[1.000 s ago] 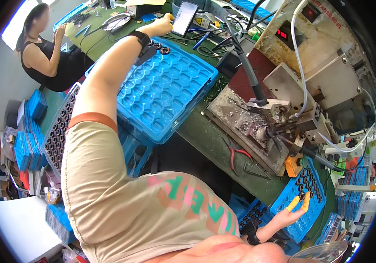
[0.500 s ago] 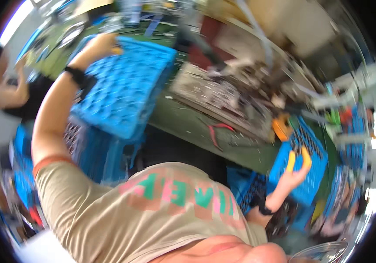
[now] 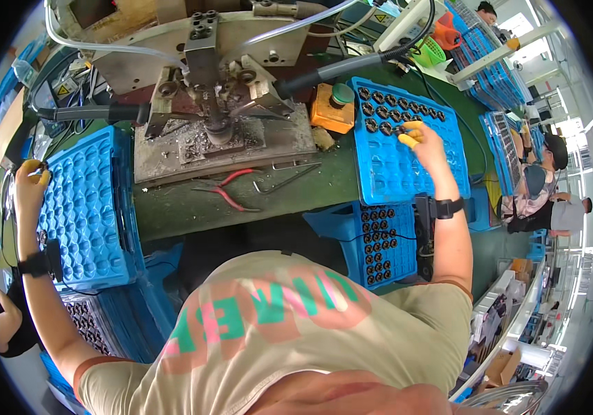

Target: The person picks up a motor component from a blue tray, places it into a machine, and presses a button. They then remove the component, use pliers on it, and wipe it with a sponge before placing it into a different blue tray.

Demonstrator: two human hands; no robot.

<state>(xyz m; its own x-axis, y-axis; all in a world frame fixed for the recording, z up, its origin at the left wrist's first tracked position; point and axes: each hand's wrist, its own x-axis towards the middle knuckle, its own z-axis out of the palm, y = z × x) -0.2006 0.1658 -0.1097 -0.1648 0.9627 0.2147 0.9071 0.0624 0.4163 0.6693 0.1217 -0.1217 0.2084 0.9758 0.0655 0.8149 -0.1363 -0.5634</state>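
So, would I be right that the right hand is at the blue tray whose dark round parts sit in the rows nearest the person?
Not quite: the head view shows the dark round parts in the rows farthest from the person; the right hand is indeed at that blue tray.

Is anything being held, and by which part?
It cannot be told: the left hand is at a small dark part, the right hand at a dark round part, but any grip is too small to judge.
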